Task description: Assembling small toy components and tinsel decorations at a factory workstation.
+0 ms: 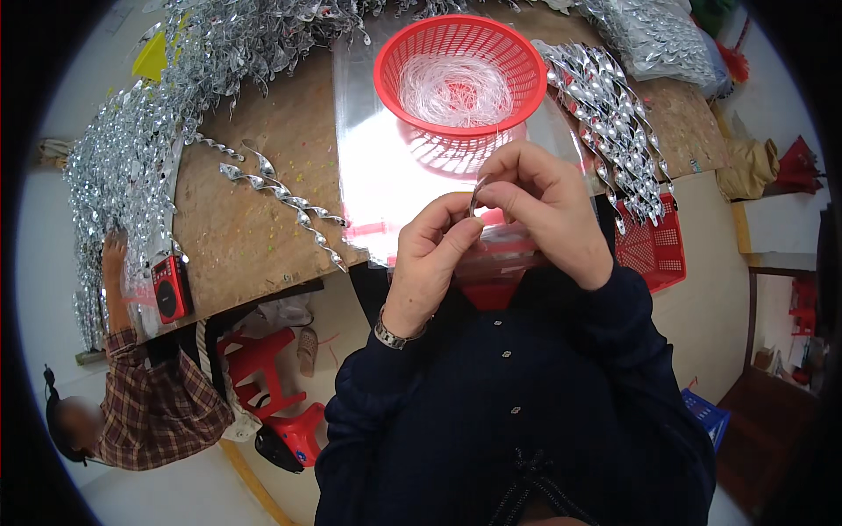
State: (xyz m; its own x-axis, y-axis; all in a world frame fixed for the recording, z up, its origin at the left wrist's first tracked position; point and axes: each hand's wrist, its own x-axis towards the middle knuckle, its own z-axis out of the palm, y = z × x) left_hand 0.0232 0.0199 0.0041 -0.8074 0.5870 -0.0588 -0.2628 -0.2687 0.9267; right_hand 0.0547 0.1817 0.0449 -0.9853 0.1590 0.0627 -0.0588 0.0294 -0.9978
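My left hand (427,259) and my right hand (554,215) meet in front of my chest, over the table's near edge. Thumbs and fingers of both pinch a thin, curved silver strip (474,203), most of it hidden by the fingertips. Just beyond them stands a red plastic basket (386,83) holding a coil of fine clear thread (456,88). Right of the basket lies a bunch of twisted silver strips (614,123) with pearly dots, hanging over the edge. A few loose silver spirals (303,206) rest on the table to the left.
Clear plastic sheeting (368,158) covers the middle of the brown table (237,228). Silver garlands (123,167) heap up at the left and back. A red radio (171,289) sits at the left edge, near a co-worker in plaid (153,403). Red stools (263,373) and a red crate (658,250) stand below.
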